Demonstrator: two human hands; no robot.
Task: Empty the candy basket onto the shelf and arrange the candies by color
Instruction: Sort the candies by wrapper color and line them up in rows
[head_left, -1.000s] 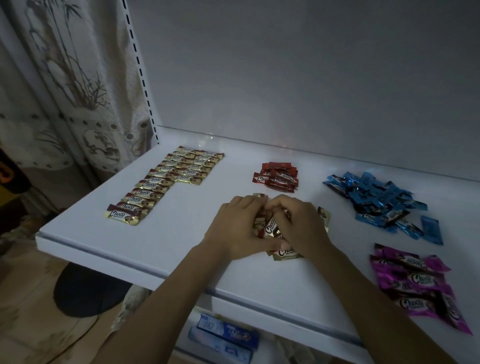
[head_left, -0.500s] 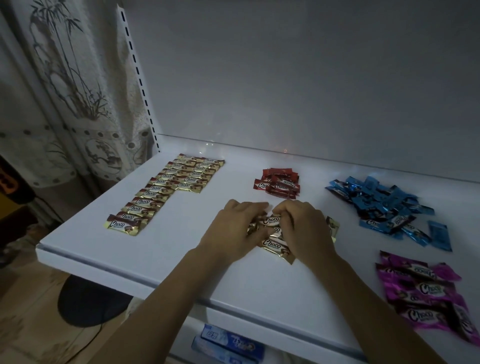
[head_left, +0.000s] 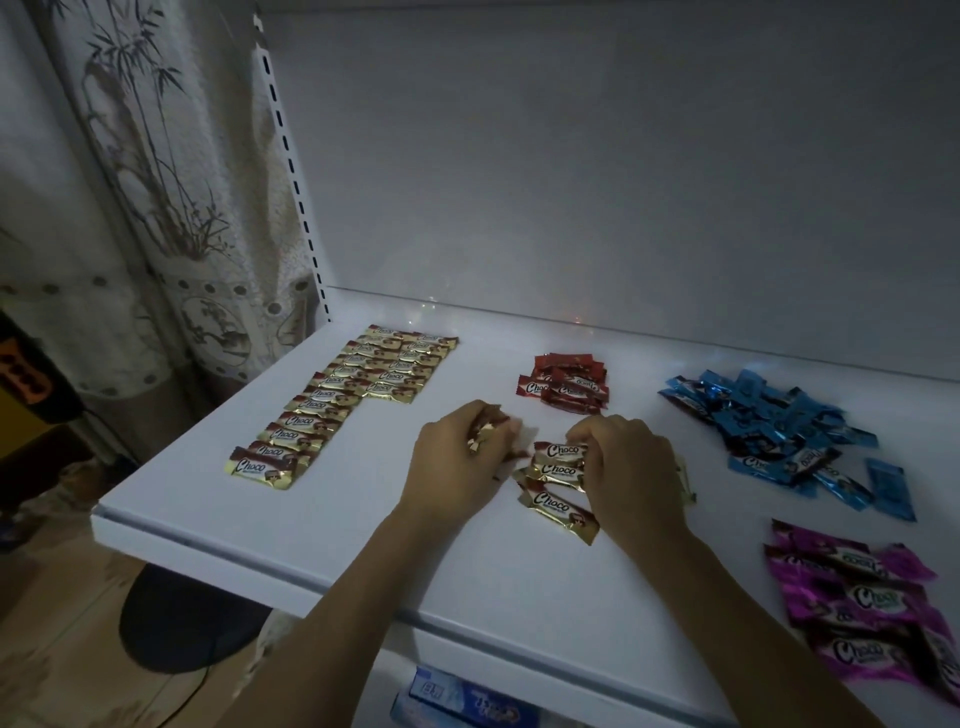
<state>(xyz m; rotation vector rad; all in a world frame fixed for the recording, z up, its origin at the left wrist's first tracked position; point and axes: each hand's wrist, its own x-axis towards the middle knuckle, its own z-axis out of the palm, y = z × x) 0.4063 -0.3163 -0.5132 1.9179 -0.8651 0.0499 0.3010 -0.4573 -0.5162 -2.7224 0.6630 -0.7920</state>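
Note:
On the white shelf (head_left: 322, 519) a small pile of gold candies (head_left: 556, 483) lies in the middle. My left hand (head_left: 457, 457) grips a few gold candies lifted from the pile's left side. My right hand (head_left: 623, 467) rests on the pile's right side, fingers curled over the top gold candy. Gold candies in neat rows (head_left: 343, 400) lie at the left. A red pile (head_left: 569, 382) sits behind my hands, a blue pile (head_left: 779, 431) at the right, and a pink pile (head_left: 862, 603) at the near right. No basket is in view.
The shelf's back panel (head_left: 623, 182) rises right behind the candies, with a slotted upright (head_left: 291, 171) at its left. A patterned curtain (head_left: 130, 182) hangs left of the shelf. Blue packets (head_left: 467, 701) lie on a lower shelf below the front edge.
My hands, joined over the gold pile a second ago, have parted. My left hand has drawn left with a few gold candies; the right stays on the pile.

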